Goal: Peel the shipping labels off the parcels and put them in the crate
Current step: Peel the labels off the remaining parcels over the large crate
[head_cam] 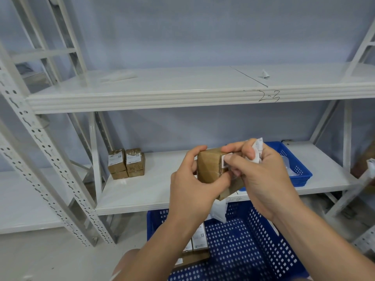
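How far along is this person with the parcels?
Partway. Some parcels already lie in the blue crate, and the right hand holds crumpled peeled paper. In hand: the left hand grips a brown parcel while the right picks at its label. Left: the labelled parcels stacked on the shelf.

White lower shelf [162,185] holds stacked brown parcels [126,163] well left of the left hand [194,179] and a blue tray [300,177] just behind the right hand [263,175]; upper shelf [182,84] holds a paper scrap [264,74].
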